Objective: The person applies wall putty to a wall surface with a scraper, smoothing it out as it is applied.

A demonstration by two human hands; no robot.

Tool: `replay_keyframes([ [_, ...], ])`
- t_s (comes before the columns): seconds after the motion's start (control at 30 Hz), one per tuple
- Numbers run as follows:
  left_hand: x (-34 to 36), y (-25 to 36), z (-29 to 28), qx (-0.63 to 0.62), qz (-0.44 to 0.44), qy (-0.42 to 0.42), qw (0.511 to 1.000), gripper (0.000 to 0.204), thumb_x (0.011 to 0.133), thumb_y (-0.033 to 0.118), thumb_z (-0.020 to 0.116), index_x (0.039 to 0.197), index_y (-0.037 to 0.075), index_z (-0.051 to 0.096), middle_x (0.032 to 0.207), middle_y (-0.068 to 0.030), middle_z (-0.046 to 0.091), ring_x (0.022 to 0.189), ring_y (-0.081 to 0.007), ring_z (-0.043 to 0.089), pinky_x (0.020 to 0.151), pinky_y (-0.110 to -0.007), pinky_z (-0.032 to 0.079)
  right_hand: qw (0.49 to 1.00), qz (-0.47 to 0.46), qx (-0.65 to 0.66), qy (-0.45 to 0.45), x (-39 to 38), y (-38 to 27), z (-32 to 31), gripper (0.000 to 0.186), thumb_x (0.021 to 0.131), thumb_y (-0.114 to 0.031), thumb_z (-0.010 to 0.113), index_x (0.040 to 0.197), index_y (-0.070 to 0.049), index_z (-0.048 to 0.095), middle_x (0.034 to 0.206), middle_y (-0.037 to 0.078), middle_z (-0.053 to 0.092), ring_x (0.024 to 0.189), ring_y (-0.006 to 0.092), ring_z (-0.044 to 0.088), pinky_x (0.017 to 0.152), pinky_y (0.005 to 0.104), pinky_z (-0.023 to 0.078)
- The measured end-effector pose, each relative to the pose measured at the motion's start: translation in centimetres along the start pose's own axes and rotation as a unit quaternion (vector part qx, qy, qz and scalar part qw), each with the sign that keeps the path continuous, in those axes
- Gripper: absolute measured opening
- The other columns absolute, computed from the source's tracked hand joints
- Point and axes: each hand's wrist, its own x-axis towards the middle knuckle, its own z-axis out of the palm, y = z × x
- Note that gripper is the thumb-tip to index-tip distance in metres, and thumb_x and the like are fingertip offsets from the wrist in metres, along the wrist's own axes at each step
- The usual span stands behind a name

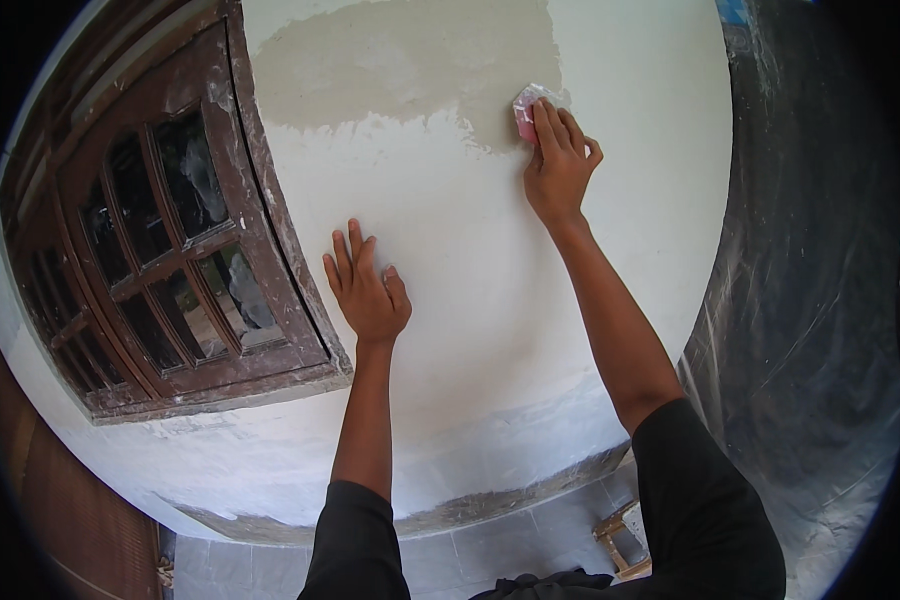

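My right hand point(562, 165) grips a small pink block point(525, 118), dusted with white, against the wall at the lower right edge of a greyish-beige patch point(350, 60). Lower and to the left, my left hand point(367, 290) rests with spread fingers on the white wall point(450, 300), right of the brown wooden window frame point(270, 280). What the block is made of, I cannot tell.
The window with dark panes point(140, 210) fills the upper left. Clear plastic sheeting point(800, 350) hangs on the right. Below are grey floor tiles point(510, 545), a wooden object point(620, 540) by my right elbow, and a brown wooden surface point(80, 500) at lower left.
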Motion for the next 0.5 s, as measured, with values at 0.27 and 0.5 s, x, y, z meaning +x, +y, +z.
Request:
replay_keyframes([
  [0.27,-1.4,0.6,-2.2,-0.095,-0.043,-0.012,0.994,0.046,0.099,0.013,0.045,0.143,-0.002,0.043,0.162,-0.0273,0.036,0.155,-0.0468,0.024,0.125,-0.06,0.012,0.962,-0.067,0.189,-0.186,-15.2,-12.2,-5.9,0.063,0.081,0.006,0.067,0.141,-0.012,0.06,0.143,0.002,0.063,0.135,0.0231,0.053,0.105,0.0496,0.032],
  [0.5,-8.6,8.8,-1.9,-0.239,-0.174,-0.04,0.954,0.046,0.108,0.021,0.04,0.147,-0.004,0.037,0.166,-0.0267,0.028,0.157,-0.0454,0.02,0.121,-0.058,0.031,0.907,0.092,0.215,-0.35,-26.2,-5.6,-16.7,0.051,0.088,0.008,0.064,0.135,-0.01,0.064,0.132,0.006,0.07,0.122,0.0228,0.066,0.102,0.0439,0.04],
])
